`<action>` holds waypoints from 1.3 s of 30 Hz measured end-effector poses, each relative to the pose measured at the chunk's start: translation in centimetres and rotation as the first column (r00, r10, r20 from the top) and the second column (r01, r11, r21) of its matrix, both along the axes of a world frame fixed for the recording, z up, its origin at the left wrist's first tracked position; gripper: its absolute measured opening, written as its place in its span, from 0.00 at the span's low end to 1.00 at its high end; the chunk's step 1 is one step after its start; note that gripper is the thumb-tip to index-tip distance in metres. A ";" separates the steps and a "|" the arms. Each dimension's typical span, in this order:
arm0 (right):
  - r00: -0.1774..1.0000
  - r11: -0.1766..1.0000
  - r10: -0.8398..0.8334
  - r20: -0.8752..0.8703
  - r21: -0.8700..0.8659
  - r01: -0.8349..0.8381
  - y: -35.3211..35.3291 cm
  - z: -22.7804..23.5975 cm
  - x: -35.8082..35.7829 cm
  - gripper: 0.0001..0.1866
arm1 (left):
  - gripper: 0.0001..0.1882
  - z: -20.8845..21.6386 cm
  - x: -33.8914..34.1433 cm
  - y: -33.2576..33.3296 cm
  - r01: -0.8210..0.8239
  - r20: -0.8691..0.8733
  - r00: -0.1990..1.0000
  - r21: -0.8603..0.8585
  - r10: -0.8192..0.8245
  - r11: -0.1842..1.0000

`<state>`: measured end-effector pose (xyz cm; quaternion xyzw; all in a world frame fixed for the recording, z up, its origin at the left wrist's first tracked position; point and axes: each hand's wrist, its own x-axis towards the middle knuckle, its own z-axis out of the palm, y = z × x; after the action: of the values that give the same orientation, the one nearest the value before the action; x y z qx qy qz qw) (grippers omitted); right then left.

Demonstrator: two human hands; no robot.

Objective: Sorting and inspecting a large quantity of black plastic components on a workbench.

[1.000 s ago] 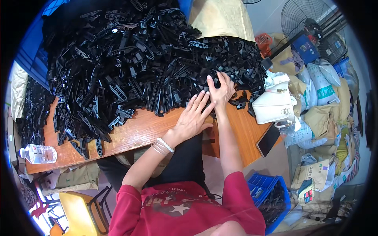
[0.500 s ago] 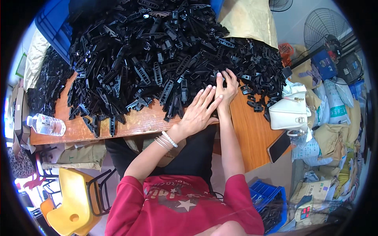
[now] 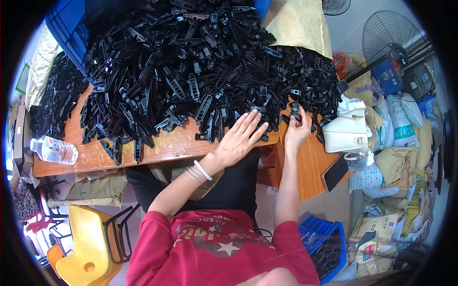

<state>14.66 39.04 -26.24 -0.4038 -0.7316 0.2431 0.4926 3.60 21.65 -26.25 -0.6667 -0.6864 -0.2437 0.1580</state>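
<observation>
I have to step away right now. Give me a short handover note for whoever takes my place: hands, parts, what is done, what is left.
Left hand: open, palm down, fingers spread at the near edge of the heap of black plastic parts on the wooden table.
Right hand: raised at the heap's right edge, fingers curled on a small black part.
Nearby: a white handbag and a phone to the right, a water bottle at the table's left end, a blue crate with black parts by the right knee.
Done: cannot tell from this view; no sorted group on the table.
Left: nearly all of the heap lies untouched.

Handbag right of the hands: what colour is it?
White handbag with metal fittings, seen in the head view.
</observation>
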 end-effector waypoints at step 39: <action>0.926 0.873 0.371 -0.062 -0.317 -0.371 -13.0 1.4 3.1 0.14 | 0.20 1.0 -4.9 -10.2 0.089 0.150 0.985 -0.027 -0.084 0.996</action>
<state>17.80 26.07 -24.82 -0.3311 -0.7457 0.4494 0.3638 -1.34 11.43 -25.25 -0.6784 -0.6706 -0.2879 0.0843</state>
